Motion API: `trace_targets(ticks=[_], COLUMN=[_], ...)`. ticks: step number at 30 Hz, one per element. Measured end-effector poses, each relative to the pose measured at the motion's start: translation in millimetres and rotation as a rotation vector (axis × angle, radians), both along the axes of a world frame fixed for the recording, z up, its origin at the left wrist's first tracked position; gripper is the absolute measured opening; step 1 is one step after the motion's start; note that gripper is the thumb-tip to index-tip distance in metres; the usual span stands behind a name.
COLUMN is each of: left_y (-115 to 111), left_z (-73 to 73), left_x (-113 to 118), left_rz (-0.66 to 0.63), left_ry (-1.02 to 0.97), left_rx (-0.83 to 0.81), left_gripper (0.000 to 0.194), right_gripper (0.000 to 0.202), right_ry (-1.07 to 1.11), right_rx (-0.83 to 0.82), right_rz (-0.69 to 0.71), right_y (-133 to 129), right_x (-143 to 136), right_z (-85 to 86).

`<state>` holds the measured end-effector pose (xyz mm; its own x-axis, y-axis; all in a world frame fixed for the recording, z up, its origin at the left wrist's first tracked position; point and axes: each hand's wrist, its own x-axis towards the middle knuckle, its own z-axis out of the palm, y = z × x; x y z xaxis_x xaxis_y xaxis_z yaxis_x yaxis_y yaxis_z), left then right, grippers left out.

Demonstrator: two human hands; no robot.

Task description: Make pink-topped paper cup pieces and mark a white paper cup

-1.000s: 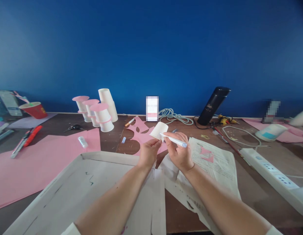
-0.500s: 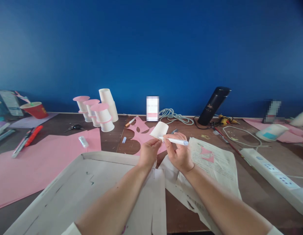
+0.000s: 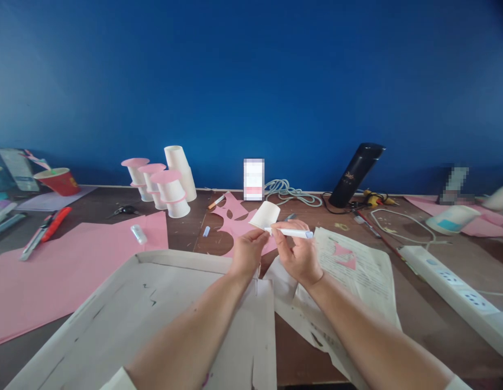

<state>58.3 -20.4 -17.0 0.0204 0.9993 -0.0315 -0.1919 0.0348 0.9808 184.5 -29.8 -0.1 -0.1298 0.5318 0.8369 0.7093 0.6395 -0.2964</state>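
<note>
A white paper cup [image 3: 266, 215] is tilted on its side in front of me, its near edge gripped by the fingers of my left hand [image 3: 248, 251]. My right hand [image 3: 297, 253] is closed round a white marker [image 3: 294, 233], which lies nearly level with its tip end at the cup's near edge. Whether the tip touches the cup is too small to tell. Beneath and behind the cup lies a pink sheet [image 3: 236, 230] with round cut-outs. A small blue-white cap [image 3: 206, 232] rests left of that sheet.
Stacked cups with pink discs [image 3: 170, 192] stand back left, by a tall cup stack [image 3: 182, 173]. A white cardboard tray [image 3: 125, 319] fills the front left. A phone [image 3: 253, 180], black flask [image 3: 355, 176] and power strip [image 3: 455, 298] are farther back and right.
</note>
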Motion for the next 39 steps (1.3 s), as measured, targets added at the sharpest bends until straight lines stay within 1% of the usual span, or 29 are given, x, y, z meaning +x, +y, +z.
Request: trace_targets(ticks=[6,9,14,20,28,34,39], left_y=[2.9,3.2,3.3,3.2,2.6,4.5,2.8], left_z=[-5.5,-7.7,-8.5,-6.8,-5.2,-9.5,-5.7], left_x=[-2.0,-2.1,-0.9,-0.9,-0.6,-0.8,-1.0], left_rz=[-0.024,-0.035,-0.039,-0.034,-0.035,-0.038,-0.027], left_ry=[-0.103,-0.125,-0.114,-0.114,-0.133,-0.123,-0.084], left_rx=[-0.004,0.006,0.022,0.026,0.015,0.032,0.017], left_gripper=[0.024,0.025,0.029,0.027,0.024,0.026,0.027], right_gripper=[0.013,0.013,0.012,0.012,0.011,0.014,0.015], right_ry=[0.090,0.084,0.027,0.037,0.029,0.033,0.038], right_rx=[0.026,0.026,0.022,0.031,-0.039,0.031,0.046], right_rz=[-0.051,-0.039,-0.005,-0.042,0.001,-0.015,-0.034], right_y=[1.4,1.5,0.8,1.5,0.4,2.8,3.7], right_x=[4.2,4.2,1.3,2.2,2.7,3.0,2.9], right_z=[1.1,0.3,-0.6,0.3,1.1,-1.1,-1.8])
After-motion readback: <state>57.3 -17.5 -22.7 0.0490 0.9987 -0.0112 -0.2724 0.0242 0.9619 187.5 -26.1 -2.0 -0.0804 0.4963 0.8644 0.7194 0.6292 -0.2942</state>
